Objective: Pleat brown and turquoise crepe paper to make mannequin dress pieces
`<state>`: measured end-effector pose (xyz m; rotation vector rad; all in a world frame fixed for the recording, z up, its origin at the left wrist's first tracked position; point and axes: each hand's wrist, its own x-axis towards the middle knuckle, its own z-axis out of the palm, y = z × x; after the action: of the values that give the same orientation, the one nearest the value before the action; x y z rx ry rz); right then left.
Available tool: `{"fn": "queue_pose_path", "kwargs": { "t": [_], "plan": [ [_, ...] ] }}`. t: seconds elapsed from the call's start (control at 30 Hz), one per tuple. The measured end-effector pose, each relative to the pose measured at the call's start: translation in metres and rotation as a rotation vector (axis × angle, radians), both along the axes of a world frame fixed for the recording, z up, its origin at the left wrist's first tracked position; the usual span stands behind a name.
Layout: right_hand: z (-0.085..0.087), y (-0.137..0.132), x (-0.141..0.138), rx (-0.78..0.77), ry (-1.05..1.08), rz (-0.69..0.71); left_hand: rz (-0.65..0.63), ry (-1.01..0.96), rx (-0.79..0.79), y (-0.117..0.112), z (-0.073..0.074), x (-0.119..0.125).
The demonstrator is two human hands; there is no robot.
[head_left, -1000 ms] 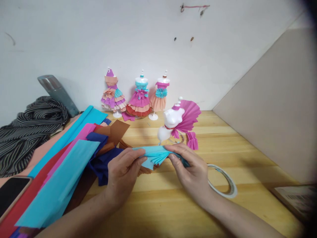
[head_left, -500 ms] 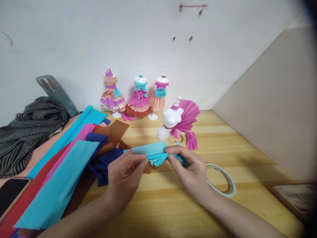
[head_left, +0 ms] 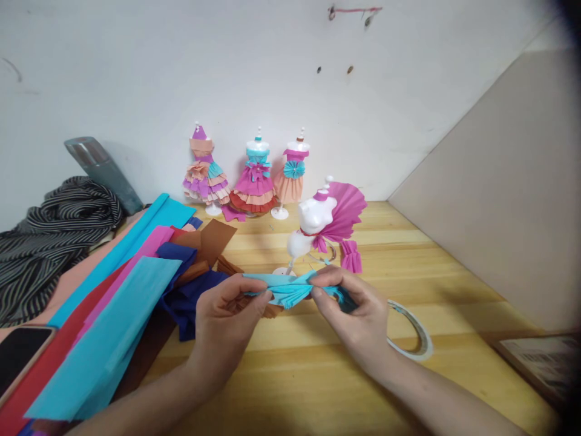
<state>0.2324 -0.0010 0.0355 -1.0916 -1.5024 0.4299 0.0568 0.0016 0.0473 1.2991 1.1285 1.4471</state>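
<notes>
Between my hands a strip of light-blue crepe paper (head_left: pixel 290 293) is stretched, gathered into narrow pleats along its middle. My left hand (head_left: pixel 231 318) pinches its left end between thumb and fingers. At the right, my right hand (head_left: pixel 351 309) pinches the pleats, with more blue folds bunched under its fingers. Just behind the strip stands a small white mannequin (head_left: pixel 313 215) with a pleated magenta paper fan (head_left: pixel 347 209) on its back. Some brown folded paper (head_left: pixel 272 311) shows partly beneath the strip.
Three mannequins in paper dresses (head_left: pixel 256 181) line the wall. Coloured paper sheets (head_left: pixel 109 333), a phone (head_left: pixel 22 357) and a striped cloth (head_left: pixel 59 236) lie at left. A tape roll (head_left: pixel 424 339) rests by my right wrist; a pink paper piece (head_left: pixel 351 257) is behind it.
The strip's upper flap has come down and gathered into the pleats at my right fingers. My right hand has shifted slightly right, and the mannequin's base now shows above the strip.
</notes>
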Motion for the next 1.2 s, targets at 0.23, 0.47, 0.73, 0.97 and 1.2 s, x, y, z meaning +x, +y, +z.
{"fn": "queue_pose_path", "kwargs": {
  "t": [0.23,0.47,0.73,0.97,1.2],
  "plan": [
    [-0.004,-0.002,0.001,0.039,-0.081,-0.057,0.054,-0.009,0.067,-0.001,0.005,0.001],
    [-0.003,-0.001,0.001,0.074,-0.143,-0.014,0.058,0.021,0.078,0.001,0.006,0.0],
    [-0.002,0.0,-0.001,0.052,-0.146,0.006,0.047,0.083,0.092,0.003,-0.008,-0.004],
    [-0.007,-0.002,0.002,0.017,-0.185,-0.016,0.094,0.347,0.416,0.008,-0.013,-0.011],
    [-0.006,0.0,0.002,-0.034,-0.134,-0.015,0.12,0.46,0.441,0.01,-0.013,-0.013]
  ]
}}
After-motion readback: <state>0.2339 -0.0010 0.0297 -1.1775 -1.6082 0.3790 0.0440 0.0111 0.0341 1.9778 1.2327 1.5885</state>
